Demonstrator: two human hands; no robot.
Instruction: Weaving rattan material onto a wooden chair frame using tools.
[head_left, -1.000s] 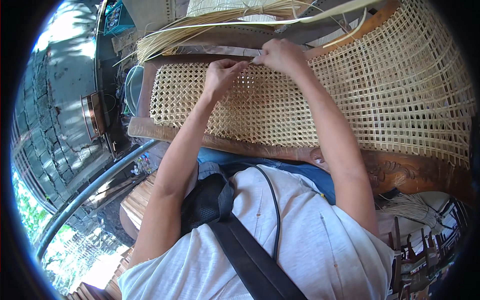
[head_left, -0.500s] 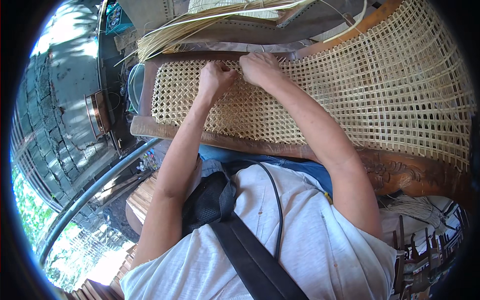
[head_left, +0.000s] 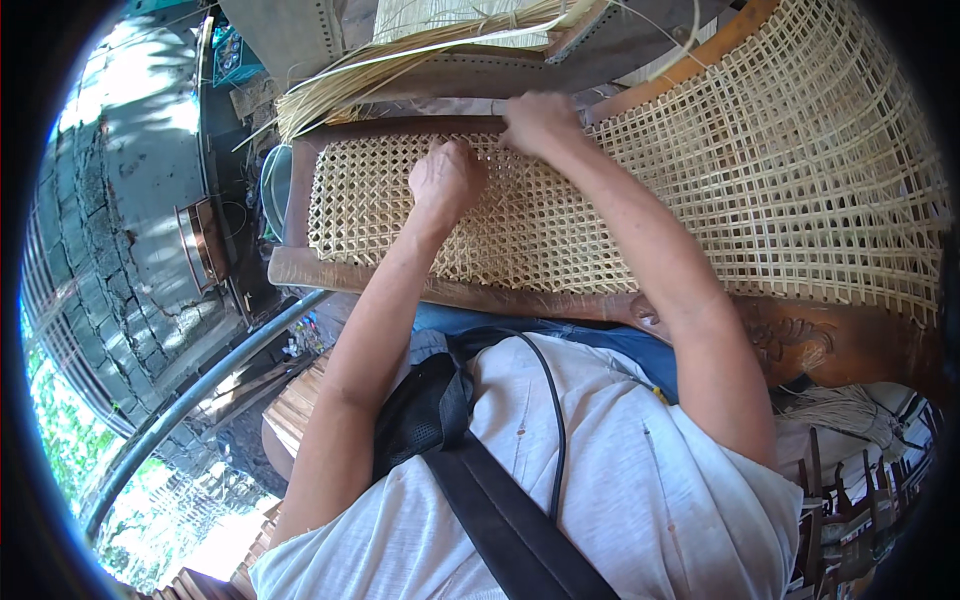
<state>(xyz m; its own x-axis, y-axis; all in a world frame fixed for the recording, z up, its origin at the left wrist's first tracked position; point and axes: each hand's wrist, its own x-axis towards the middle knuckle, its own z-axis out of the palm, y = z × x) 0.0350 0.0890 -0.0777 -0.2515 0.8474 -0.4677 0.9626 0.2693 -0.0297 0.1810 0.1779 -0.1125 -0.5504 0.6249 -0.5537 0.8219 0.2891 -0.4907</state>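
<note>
A woven cane panel with an open mesh fills a brown wooden seat frame that lies across in front of me. My left hand rests closed on the weave near its far edge, fingers curled down. Whatever it pinches is hidden beneath the fingers. My right hand is closed and slightly blurred by motion, just over the far rail, to the right of the left one. No strand in it can be made out.
A bundle of loose cane strips lies beyond the far rail, against another wooden frame piece with holes along its edge. A pale bucket stands at the left end. A metal pipe runs along the left. Carved wood edges the near right.
My right hand has lifted up and right, away from the weave toward the far rail. My left hand has shifted slightly right and nearer to me. The view has tilted a little.
</note>
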